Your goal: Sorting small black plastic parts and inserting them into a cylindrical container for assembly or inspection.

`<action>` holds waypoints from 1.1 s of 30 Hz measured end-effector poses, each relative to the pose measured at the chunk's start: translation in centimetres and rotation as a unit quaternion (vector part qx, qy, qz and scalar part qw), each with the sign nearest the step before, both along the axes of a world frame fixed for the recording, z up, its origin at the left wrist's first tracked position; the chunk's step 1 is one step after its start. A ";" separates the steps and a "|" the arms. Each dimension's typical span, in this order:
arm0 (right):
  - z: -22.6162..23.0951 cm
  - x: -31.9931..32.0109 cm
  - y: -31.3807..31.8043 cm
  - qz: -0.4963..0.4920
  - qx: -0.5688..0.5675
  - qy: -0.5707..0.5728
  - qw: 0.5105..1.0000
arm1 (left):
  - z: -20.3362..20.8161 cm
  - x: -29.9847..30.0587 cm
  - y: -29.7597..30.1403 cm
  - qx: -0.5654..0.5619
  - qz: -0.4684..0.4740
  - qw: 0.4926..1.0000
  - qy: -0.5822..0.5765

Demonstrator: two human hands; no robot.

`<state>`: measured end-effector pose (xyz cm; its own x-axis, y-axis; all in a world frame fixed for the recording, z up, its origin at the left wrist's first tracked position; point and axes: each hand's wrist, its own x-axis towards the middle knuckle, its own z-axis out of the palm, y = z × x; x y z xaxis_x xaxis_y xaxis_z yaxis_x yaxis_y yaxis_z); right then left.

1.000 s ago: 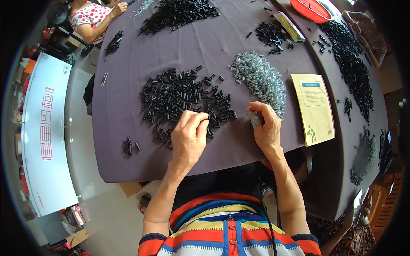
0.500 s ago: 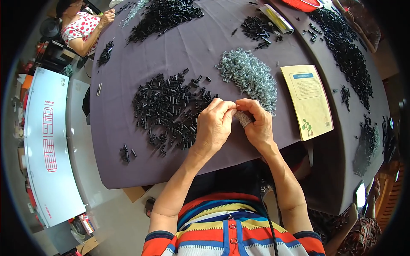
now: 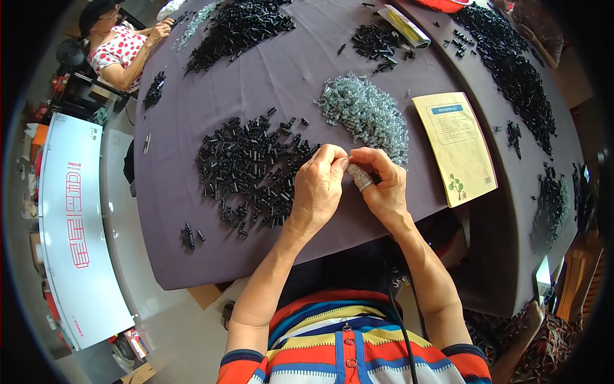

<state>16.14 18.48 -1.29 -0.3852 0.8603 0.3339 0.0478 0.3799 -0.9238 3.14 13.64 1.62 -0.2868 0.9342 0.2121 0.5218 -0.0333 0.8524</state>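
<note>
My left hand point(image 3: 317, 185) and my right hand point(image 3: 387, 189) meet fingertip to fingertip over the table's near side. Both are closed in a pinch, and whatever lies between the fingertips is too small and covered to make out. A pale, rough-textured wrap point(image 3: 359, 178) covers my right thumb. Close to the left hand spreads a pile of short black tubular parts point(image 3: 246, 169). Just beyond the right hand lies a heap of clear, glassy-looking small pieces point(image 3: 364, 109), perhaps coil-shaped.
A yellow booklet point(image 3: 455, 150) lies to the right on the grey tablecloth point(image 3: 185, 262). More black parts point(image 3: 240, 32) are heaped at the far side. A person in a dotted top point(image 3: 121, 54) sits far left. A long white box point(image 3: 77, 224) stands left of the table.
The view has shifted slightly. My hands keep nearly the same pinch, fingertips together, with only small finger movement. The seated person at far left has their head more in view.
</note>
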 end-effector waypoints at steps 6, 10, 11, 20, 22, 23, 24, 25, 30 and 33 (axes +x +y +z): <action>0.2 -0.2 -0.1 -0.031 0.079 -0.064 0.994 | -0.1 0.4 0.5 -0.029 0.017 0.999 -0.016; 0.5 -0.3 0.1 -0.080 0.149 -0.116 0.979 | -0.6 0.5 0.6 -0.008 0.056 0.998 0.008; 0.4 -0.3 0.2 -0.106 0.206 -0.148 0.962 | -0.6 0.5 0.6 -0.009 0.055 0.998 0.009; 0.8 0.9 1.0 -0.128 0.217 -0.153 0.956 | -0.4 1.9 -1.5 -0.044 0.033 0.996 -0.072; 0.9 1.1 0.7 -0.034 0.117 -0.093 0.988 | -0.1 1.7 -1.7 -0.073 0.061 0.974 -0.205; 1.2 1.0 0.2 0.012 0.025 -0.064 0.998 | -0.6 1.4 -1.7 -0.050 0.067 0.972 -0.219; 1.7 0.7 -0.1 0.036 -0.039 -0.051 0.997 | -0.6 1.2 -1.7 -0.049 0.072 0.972 -0.219; 1.3 0.4 -0.1 0.053 -0.011 -0.039 0.998 | -0.6 1.1 -1.9 -0.051 0.074 0.971 -0.220; 1.0 -0.4 -0.3 0.152 -0.025 -0.005 0.988 | -0.5 0.7 -2.8 -0.068 0.113 0.959 -0.249; 0.7 -0.8 -0.9 0.112 0.000 -0.003 0.994 | -1.5 0.8 -2.9 -0.055 0.118 0.959 -0.251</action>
<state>15.38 17.58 -0.56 -0.5692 0.7525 0.3312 -0.0317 0.3824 -0.9234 3.92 10.76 0.12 -0.5338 0.8392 -0.1037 0.0269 0.1395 0.9899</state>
